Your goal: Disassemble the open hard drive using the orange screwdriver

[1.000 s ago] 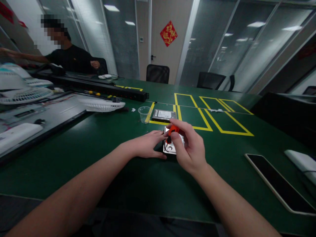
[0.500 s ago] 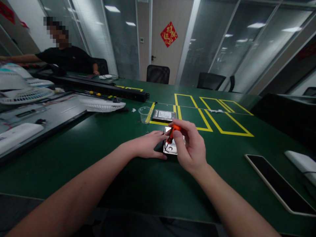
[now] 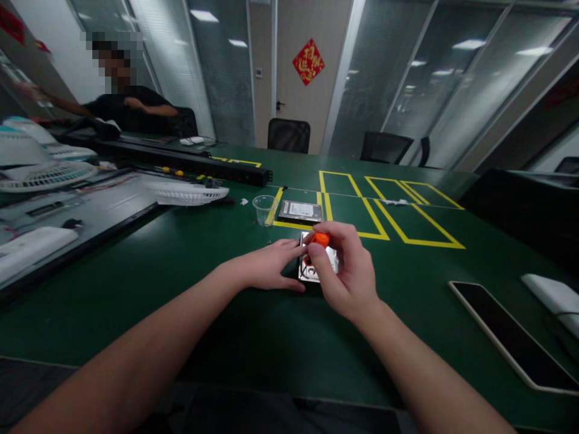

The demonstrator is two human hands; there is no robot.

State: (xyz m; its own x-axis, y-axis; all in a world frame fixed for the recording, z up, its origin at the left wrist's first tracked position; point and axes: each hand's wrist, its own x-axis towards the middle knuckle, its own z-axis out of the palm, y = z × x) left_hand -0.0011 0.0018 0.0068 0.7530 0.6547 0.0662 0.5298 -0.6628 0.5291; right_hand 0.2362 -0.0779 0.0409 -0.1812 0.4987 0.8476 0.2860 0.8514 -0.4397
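My right hand (image 3: 346,268) is closed round an orange and black screwdriver (image 3: 321,239), whose shaft points down at a silver hard drive (image 3: 310,271) on the green table. Against the drive's left side rests my left hand (image 3: 275,265), its thumb and fingers spread along the edge. The fingers and the screwdriver hide part of the drive's top. Just behind lies a second hard drive (image 3: 300,210) with a white label, inside a yellow tape outline. A clear plastic cup (image 3: 265,211) stands to its left.
A phone (image 3: 511,334) and a white box (image 3: 552,301) lie at the right. White fan grilles (image 3: 185,193), a long black bar (image 3: 181,163) and a metal panel (image 3: 104,208) fill the left. Across the table sits a person (image 3: 131,111).
The screwdriver in my right hand has turned more upright, so less of its handle shows. My left hand keeps its place. The person opposite has raised a forearm.
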